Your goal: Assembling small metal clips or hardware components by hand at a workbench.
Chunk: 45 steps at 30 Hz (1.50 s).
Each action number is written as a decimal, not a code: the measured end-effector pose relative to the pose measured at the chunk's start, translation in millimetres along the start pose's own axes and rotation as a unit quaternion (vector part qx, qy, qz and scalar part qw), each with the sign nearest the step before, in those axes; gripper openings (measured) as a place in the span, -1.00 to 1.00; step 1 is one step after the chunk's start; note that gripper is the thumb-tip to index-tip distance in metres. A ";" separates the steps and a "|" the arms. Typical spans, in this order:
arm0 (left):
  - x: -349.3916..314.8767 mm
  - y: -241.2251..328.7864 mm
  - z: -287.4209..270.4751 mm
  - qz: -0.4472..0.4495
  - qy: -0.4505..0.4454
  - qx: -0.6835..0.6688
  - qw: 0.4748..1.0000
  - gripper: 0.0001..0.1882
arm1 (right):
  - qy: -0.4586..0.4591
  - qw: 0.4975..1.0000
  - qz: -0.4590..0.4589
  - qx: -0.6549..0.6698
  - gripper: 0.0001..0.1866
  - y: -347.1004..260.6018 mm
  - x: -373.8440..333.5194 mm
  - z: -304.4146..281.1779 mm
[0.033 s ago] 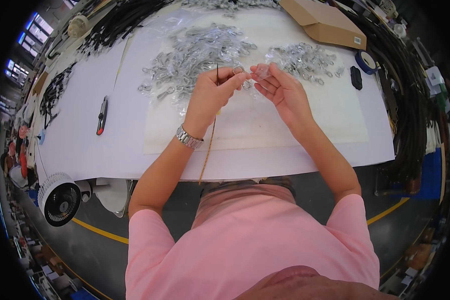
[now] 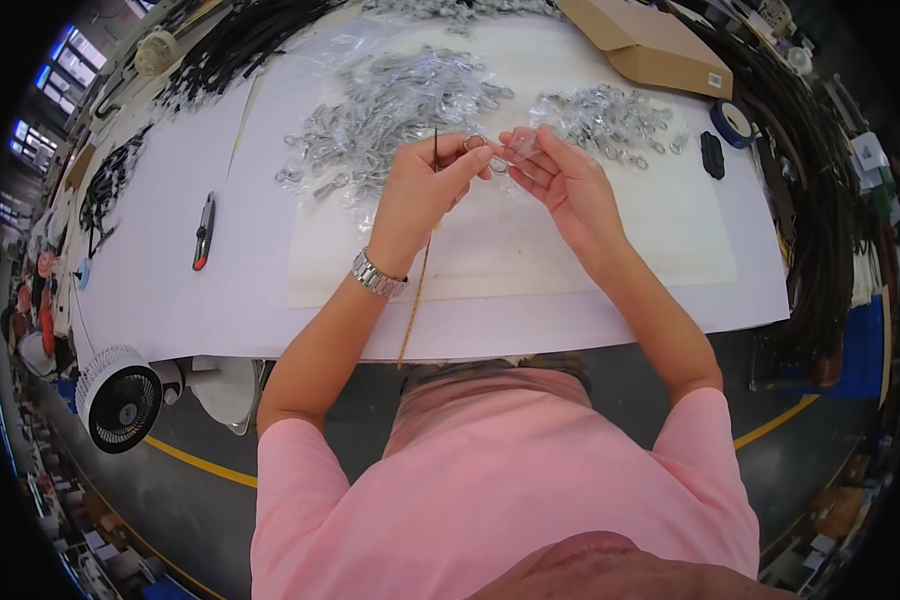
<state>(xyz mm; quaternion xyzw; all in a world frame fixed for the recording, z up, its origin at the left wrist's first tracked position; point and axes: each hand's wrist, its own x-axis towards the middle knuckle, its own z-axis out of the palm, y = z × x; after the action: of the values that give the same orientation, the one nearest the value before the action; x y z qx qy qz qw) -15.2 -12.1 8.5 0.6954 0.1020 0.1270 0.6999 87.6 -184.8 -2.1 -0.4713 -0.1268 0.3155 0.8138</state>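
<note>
Left hand (image 2: 420, 185): fingers curled in, thumb and index together, clamped on a silver metal ring piece (image 2: 474, 143). Thin rod (image 2: 417, 295) also runs through that grip, dark upper end, yellowish lower part reaching the desk's near edge; middle hidden by the hand. Silver watch (image 2: 379, 276) on that wrist.

Right hand (image 2: 575, 195): just beside it, palm turned up, fingers half curled, loosely holding a clear plastic piece (image 2: 526, 149) between thumb and fingers. Ring piece sits between the hands, raised in front of the piles; exact contact on the right side too small to tell.

Around: big pile of clear-wrapped metal pieces (image 2: 410, 95) right behind the left hand, partly blocked by it. Smaller pile (image 2: 602, 115) behind the right hand. Both on an off-white sheet (image 2: 560, 275) on the desk (image 2: 245, 315).

Farther right: black oblong item (image 2: 712, 156), blue tape roll (image 2: 733, 125), cardboard box (image 2: 655, 45) behind. Left: cutter knife (image 2: 205, 232), well apart; black strips (image 2: 235, 50) at far left. Fan (image 2: 120, 400) off the near-left edge.
</note>
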 end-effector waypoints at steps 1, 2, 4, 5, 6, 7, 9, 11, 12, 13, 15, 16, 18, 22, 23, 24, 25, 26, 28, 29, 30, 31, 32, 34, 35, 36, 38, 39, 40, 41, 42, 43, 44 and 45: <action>-0.1 -0.5 1.8 0.024 0.001 -0.007 1.000 -0.74 | 0.001 1.000 0.000 0.001 -0.60 0.4 0.0 0.2; -0.4 -0.8 2.8 0.048 0.002 -0.015 0.999 -0.75 | 0.001 1.000 -0.004 -0.004 -0.60 1.0 -0.2 0.7; -0.4 -0.4 3.7 0.057 0.013 -0.009 0.998 -0.75 | 0.002 1.000 -0.008 -0.008 -0.61 2.7 -0.2 0.8; 1.1 0.4 3.5 0.069 0.025 -0.003 0.997 -0.76 | 0.003 1.000 -0.014 -0.009 -0.61 3.9 2.0 0.5; 2.8 0.6 3.5 0.070 0.025 -0.002 0.997 -0.76 | 0.004 1.000 -0.019 -0.010 -0.62 4.4 3.9 0.7; 4.5 0.4 3.7 0.081 0.025 0.001 0.996 -0.77 | 0.003 1.000 -0.020 -0.010 -0.62 3.9 5.5 1.6; 3.1 -0.9 6.2 0.089 0.025 0.005 0.996 -0.77 | -0.012 1.000 -0.026 -0.010 -0.63 5.0 4.4 3.4; 1.7 -1.1 9.8 0.089 0.039 0.080 0.992 -0.84 | -0.017 0.999 -0.033 -0.005 -0.62 7.8 4.3 2.1; 2.6 -2.9 8.6 0.090 0.040 0.081 0.992 -0.84 | -0.021 0.999 -0.042 -0.002 -0.62 8.8 4.5 1.9; 4.1 -6.3 7.0 0.090 0.026 0.116 0.989 -0.85 | -0.023 0.999 -0.042 -0.001 -0.62 9.2 4.2 2.6; 4.2 -5.6 6.9 0.090 0.012 0.152 0.984 -0.85 | -0.013 0.999 -0.050 0.005 -0.61 10.4 3.1 2.9; 3.9 -4.0 6.9 0.069 0.012 0.136 0.988 -0.84 | -0.013 0.999 -0.050 0.005 -0.61 10.6 3.5 3.2; 2.4 -1.1 8.3 0.047 0.012 0.121 0.992 -0.82 | -0.019 0.998 -0.056 -0.003 -0.61 11.1 2.8 3.7; 3.8 -1.3 9.5 0.048 0.005 0.071 0.996 -0.79 | -0.055 0.996 -0.061 -0.016 -0.61 12.4 1.4 7.0; 4.0 -1.7 9.6 0.046 -0.007 0.044 0.998 -0.79 | -0.051 0.997 -0.056 -0.025 -0.61 11.1 0.0 9.6; 4.3 -1.5 9.3 0.047 -0.007 0.044 0.998 -0.79 | -0.046 0.997 -0.050 -0.035 -0.62 10.2 -1.0 11.6; 4.7 -1.0 8.8 0.033 -0.020 0.021 0.999 -0.79 | -0.047 0.997 -0.050 -0.035 -0.62 10.1 -1.5 12.7; 4.7 -0.2 8.3 0.019 -0.033 -0.002 0.999 -0.79 | -0.047 0.997 -0.051 -0.042 -0.62 10.0 -2.2 13.9; 4.2 1.3 7.2 0.015 -0.043 -0.031 0.998 -0.79 | -0.047 0.996 -0.052 -0.049 -0.62 10.3 -2.4 14.7; 4.1 1.6 6.7 0.012 -0.054 -0.060 0.997 -0.78 | -0.064 0.995 -0.051 -0.051 -0.61 10.5 -1.3 14.1; 4.3 1.1 6.2 0.013 -0.053 -0.060 0.997 -0.78 | -0.080 0.994 -0.049 -0.053 -0.61 10.6 -0.2 13.3; 4.7 0.0 5.8 0.010 -0.059 -0.079 0.995 -0.78 | -0.081 0.994 -0.048 -0.054 -0.61 10.1 1.3 11.1; 5.1 -1.1 4.8 0.008 -0.064 -0.098 0.993 -0.78 | -0.105 0.993 -0.034 -0.045 -0.60 8.6 2.6 9.6; 6.8 -2.4 2.0 0.005 -0.072 -0.113 0.991 -0.79 | -0.129 0.991 -0.018 -0.036 -0.59 5.3 2.8 10.4; 7.2 -3.0 0.8 0.002 -0.082 -0.128 0.988 -0.79 | -0.139 0.989 -0.031 -0.033 -0.58 -1.6 -0.4 15.4; 7.2 -3.0 -0.2 0.002 -0.080 -0.129 0.988 -0.79 | -0.150 0.987 -0.044 -0.030 -0.56 -4.9 -2.4 18.3; 7.2 -2.2 -1.8 -0.010 -0.079 -0.136 0.987 -0.80 | -0.136 0.987 -0.057 -0.063 -0.55 -1.4 -3.2 22.6; 7.6 -2.0 -3.6 -0.010 -0.079 -0.137 0.987 -0.80 | -0.122 0.985 -0.072 -0.096 -0.54 0.0 -3.4 23.9; 8.1 -1.8 -6.0 -0.033 -0.099 -0.160 0.982 -0.80 | -0.122 0.985 -0.072 -0.096 -0.54 3.0 -1.7 20.5; 8.8 -1.6 -7.2 -0.056 -0.120 -0.182 0.974 -0.79 | -0.135 0.983 -0.063 -0.104 -0.55 6.1 0.6 17.6; 9.2 -1.7 -7.0 -0.056 -0.120 -0.183 0.974 -0.79 | -0.149 0.981 -0.053 -0.111 -0.55 8.0 1.9 15.7; 9.6 -2.0 -6.5 -0.061 -0.124 -0.180 0.974 -0.78 | -0.149 0.981 -0.053 -0.112 -0.55 9.7 1.3 14.6; 10.0 -2.2 -6.4 -0.065 -0.127 -0.177 0.974 -0.76 | -0.136 0.983 -0.058 -0.113 -0.56 8.8 -1.5 20.2; 10.3 -1.2 -8.1 -0.065 -0.126 -0.177 0.974 -0.76 | -0.124 0.984 -0.062 -0.114 -0.58 8.6 -2.9 23.1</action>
<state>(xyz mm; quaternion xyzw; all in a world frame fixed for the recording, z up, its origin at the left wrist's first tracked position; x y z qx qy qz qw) -8.0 -1.1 7.6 0.5625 0.0337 0.0083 0.8261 70.3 -167.7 3.0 -0.5092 -0.2908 0.3036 0.7510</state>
